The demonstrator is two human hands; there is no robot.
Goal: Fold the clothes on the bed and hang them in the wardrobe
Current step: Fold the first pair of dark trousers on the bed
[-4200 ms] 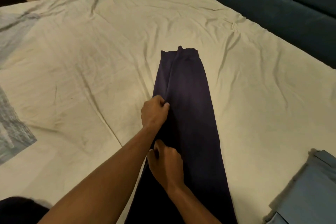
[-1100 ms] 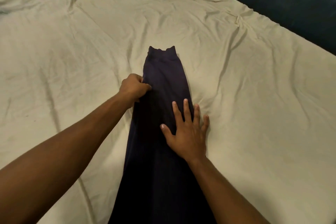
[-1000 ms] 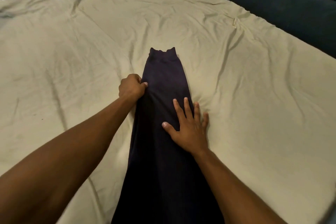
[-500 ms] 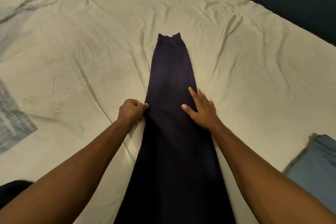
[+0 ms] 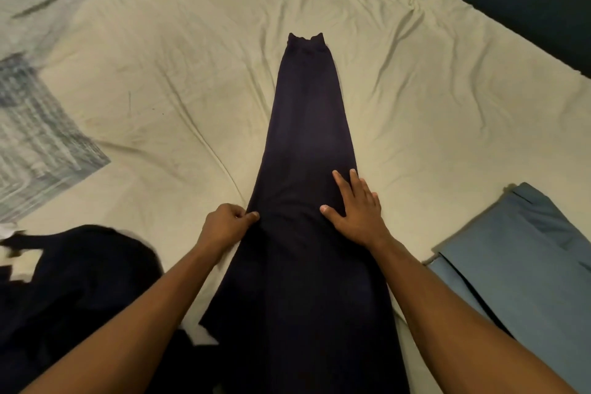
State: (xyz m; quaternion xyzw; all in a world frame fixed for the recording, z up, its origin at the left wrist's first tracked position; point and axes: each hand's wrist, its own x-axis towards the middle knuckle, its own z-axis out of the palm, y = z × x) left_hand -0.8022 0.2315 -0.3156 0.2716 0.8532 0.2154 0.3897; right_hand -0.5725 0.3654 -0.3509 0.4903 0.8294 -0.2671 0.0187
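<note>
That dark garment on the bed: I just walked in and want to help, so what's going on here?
A person is smoothing a long dark navy garment laid lengthwise on the cream wrinkled bedsheet. Their left hand pinches its left edge, while the right hand presses flat on its right side. It is not yet folded across. A folded light blue garment lies to the right, and a crumpled black garment to the left.

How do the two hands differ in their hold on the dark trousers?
The left hand is curled, pinching the left edge of the dark trousers; the right hand lies flat with fingers straight. The left hand sits at the edge, the right on top. Both touch the trousers at mid-length.
</note>
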